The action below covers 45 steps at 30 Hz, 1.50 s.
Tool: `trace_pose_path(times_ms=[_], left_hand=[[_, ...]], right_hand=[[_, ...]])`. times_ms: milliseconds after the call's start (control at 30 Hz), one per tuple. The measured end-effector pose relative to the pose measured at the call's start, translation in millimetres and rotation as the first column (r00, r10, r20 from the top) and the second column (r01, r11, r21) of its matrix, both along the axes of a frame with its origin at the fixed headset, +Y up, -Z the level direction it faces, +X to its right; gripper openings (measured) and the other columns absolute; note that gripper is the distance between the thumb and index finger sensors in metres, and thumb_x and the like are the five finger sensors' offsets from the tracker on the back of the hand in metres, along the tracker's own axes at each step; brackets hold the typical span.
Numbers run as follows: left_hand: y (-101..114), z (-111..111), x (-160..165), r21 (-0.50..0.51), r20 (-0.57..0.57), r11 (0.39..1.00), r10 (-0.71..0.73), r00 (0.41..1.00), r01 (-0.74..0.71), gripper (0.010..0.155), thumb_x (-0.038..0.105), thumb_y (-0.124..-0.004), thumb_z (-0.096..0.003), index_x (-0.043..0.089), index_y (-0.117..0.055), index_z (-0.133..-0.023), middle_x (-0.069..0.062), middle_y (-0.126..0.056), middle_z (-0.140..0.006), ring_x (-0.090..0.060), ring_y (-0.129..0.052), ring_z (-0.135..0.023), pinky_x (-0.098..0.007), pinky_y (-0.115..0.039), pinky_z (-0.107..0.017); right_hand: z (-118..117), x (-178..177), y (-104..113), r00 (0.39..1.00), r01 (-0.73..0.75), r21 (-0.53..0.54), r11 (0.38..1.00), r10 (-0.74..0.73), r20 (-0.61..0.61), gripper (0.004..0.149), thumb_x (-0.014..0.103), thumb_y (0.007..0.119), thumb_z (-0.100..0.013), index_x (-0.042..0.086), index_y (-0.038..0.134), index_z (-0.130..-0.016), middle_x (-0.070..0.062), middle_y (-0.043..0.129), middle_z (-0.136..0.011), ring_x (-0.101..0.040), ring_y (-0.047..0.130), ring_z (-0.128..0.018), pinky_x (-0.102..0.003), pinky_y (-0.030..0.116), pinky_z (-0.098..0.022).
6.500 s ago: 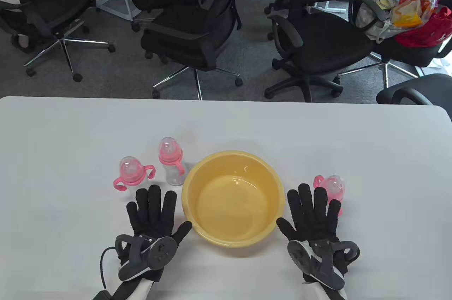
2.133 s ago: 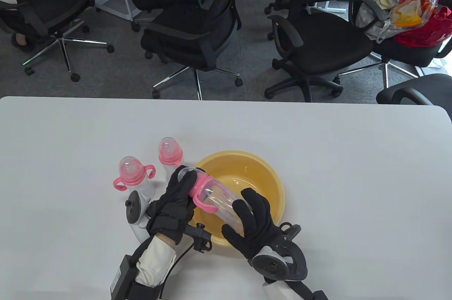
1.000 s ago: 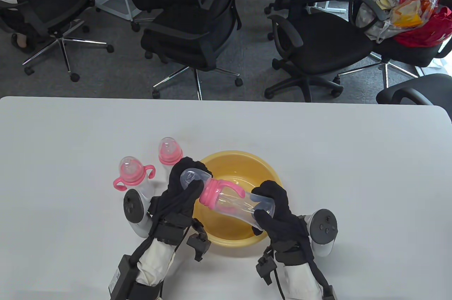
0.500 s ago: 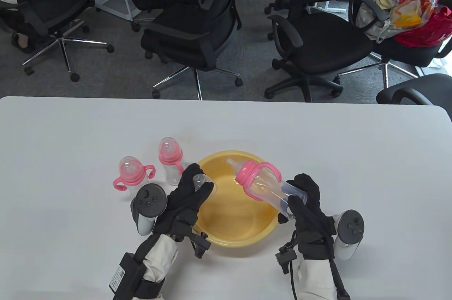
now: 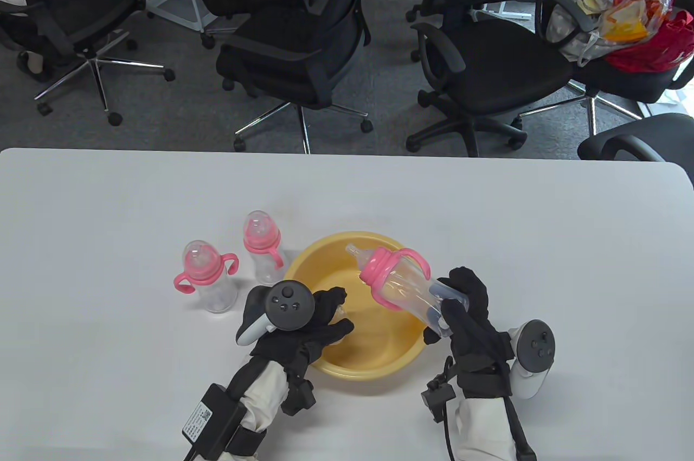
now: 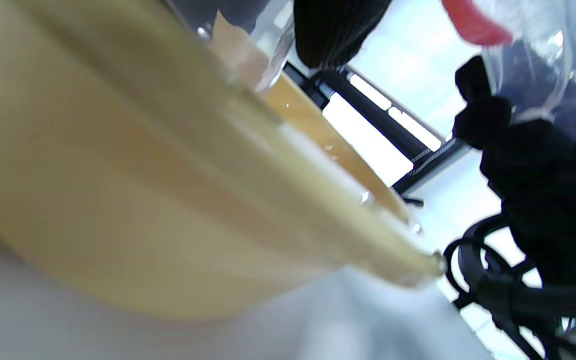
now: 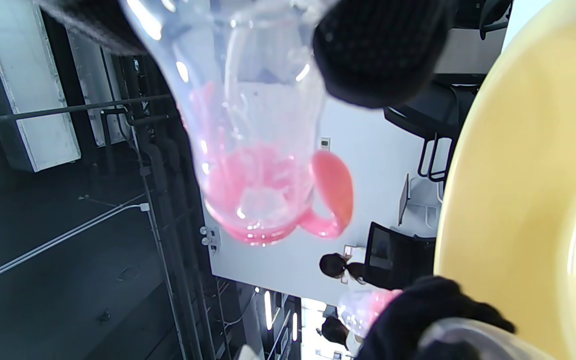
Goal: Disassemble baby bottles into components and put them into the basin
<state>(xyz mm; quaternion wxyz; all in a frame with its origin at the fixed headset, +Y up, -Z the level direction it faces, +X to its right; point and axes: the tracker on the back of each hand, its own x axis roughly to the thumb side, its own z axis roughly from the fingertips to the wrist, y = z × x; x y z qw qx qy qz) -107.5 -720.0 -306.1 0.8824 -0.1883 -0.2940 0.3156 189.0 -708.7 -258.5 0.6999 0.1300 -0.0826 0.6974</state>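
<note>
Two capped baby bottles (image 5: 209,276) stand upright on the white table (image 5: 488,211), left of the yellow basin (image 5: 404,355), apart from both hands; office chairs (image 5: 293,49) sit beyond the far edge. The right hand (image 5: 469,320) grips the base of a clear bottle (image 5: 412,290) with pink collar and handles, nipple bare. It hangs over the basin's right side, long axis slanting, nipple pointing far-left and up. The left hand (image 5: 312,322), over the near-left rim, curls round a clear cap (image 5: 340,314)
</note>
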Motion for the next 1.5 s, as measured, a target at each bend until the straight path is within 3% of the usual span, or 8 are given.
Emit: trace_pose_path(times_ms=[533,833,933,1033,1167,1300,1400,1500], left_hand=[[-7.8,2.7,14.9,-0.018,0.065,0.978,-0.205,0.977,0.207,0.065,0.026,-0.073,-0.0620,-0.005,-0.051,-0.114,-0.039,-0.057,-0.111,-0.066,-0.060,-0.096,-0.074,-0.056,-0.069],[11.4,1.0,-9.6,0.085,-0.058,0.982,0.173,0.983,-0.167,0.070,0.031,-0.072,-0.0619,-0.007,-0.045,-0.115,-0.037,-0.059,-0.110,-0.064,-0.064,-0.094,-0.073,-0.060,-0.067],[21.2,1.9,-22.6,0.121,-0.107,0.917,0.393,0.913,-0.381,0.075,0.034,-0.071,-0.0623,-0.009,-0.038,-0.115,-0.038,-0.058,-0.110,-0.064,-0.064,-0.094,-0.073,-0.061,-0.067],[28.1,3.5,-35.1,0.118,-0.140,0.765,0.644,0.752,-0.633,0.081,0.037,-0.071,-0.0623,-0.008,-0.031,-0.116,-0.038,-0.054,-0.112,-0.063,-0.064,-0.095,-0.072,-0.061,-0.067],[31.1,4.3,-39.9,0.024,-0.130,0.636,0.767,0.629,-0.771,0.088,0.041,-0.071,-0.0625,-0.005,-0.018,-0.116,-0.034,-0.044,-0.117,-0.061,-0.059,-0.101,-0.073,-0.058,-0.070],[35.0,6.0,-35.9,-0.047,-0.012,0.552,0.833,0.553,-0.833,0.096,0.038,-0.074,-0.0627,0.004,0.000,-0.113,-0.026,-0.025,-0.123,-0.056,-0.049,-0.110,-0.074,-0.050,-0.074],[37.8,8.8,-34.0,-0.014,0.011,0.542,0.841,0.542,-0.840,0.093,0.033,-0.078,-0.0611,0.009,-0.007,-0.116,-0.021,-0.038,-0.123,-0.050,-0.064,-0.106,-0.068,-0.058,-0.075],[40.5,10.9,-37.0,0.122,0.002,0.578,0.813,0.582,-0.807,0.089,0.035,-0.079,-0.0598,0.008,-0.018,-0.118,-0.024,-0.056,-0.117,-0.049,-0.075,-0.100,-0.061,-0.069,-0.071]], right_hand=[[-0.2,-2.6,-0.5,1.000,-0.001,-0.019,1.000,0.001,-0.001,0.079,0.059,0.060,-0.063,0.012,0.020,-0.112,-0.030,0.046,-0.105,-0.046,0.069,-0.063,-0.035,0.085,-0.040],[-0.6,-4.2,-1.0,1.000,0.010,-0.025,1.000,-0.010,-0.024,0.079,0.059,0.059,-0.063,0.011,0.020,-0.112,-0.031,0.046,-0.105,-0.046,0.069,-0.063,-0.035,0.085,-0.040],[-0.8,-6.2,-1.1,0.998,0.027,-0.027,0.999,-0.028,-0.048,0.079,0.059,0.059,-0.063,0.011,0.020,-0.112,-0.031,0.046,-0.105,-0.046,0.069,-0.063,-0.034,0.086,-0.040],[-1.6,-9.7,-1.7,0.995,0.045,-0.033,0.998,-0.048,-0.085,0.079,0.060,0.058,-0.064,0.011,0.020,-0.112,-0.031,0.045,-0.105,-0.046,0.069,-0.063,-0.034,0.086,-0.040],[-2.8,-16.2,-2.9,0.985,0.075,-0.051,0.996,-0.081,-0.150,0.079,0.060,0.058,-0.064,0.010,0.020,-0.113,-0.031,0.045,-0.105,-0.045,0.070,-0.063,-0.034,0.086,-0.040],[-3.6,-28.3,-4.1,0.961,0.060,-0.082,0.995,-0.080,-0.263,0.078,0.059,0.058,-0.064,0.010,0.022,-0.113,-0.031,0.047,-0.104,-0.046,0.070,-0.062,-0.034,0.086,-0.039],[-2.3,-38.0,-3.2,0.959,0.039,-0.081,0.996,-0.060,-0.278,0.079,0.060,0.057,-0.064,0.009,0.022,-0.113,-0.031,0.046,-0.104,-0.045,0.070,-0.062,-0.034,0.086,-0.040],[-3.7,-40.3,-1.1,0.957,0.035,-0.073,0.997,-0.054,-0.284,0.080,0.059,0.059,-0.063,0.008,0.023,-0.112,-0.032,0.045,-0.104,-0.047,0.069,-0.063,-0.035,0.085,-0.040]])
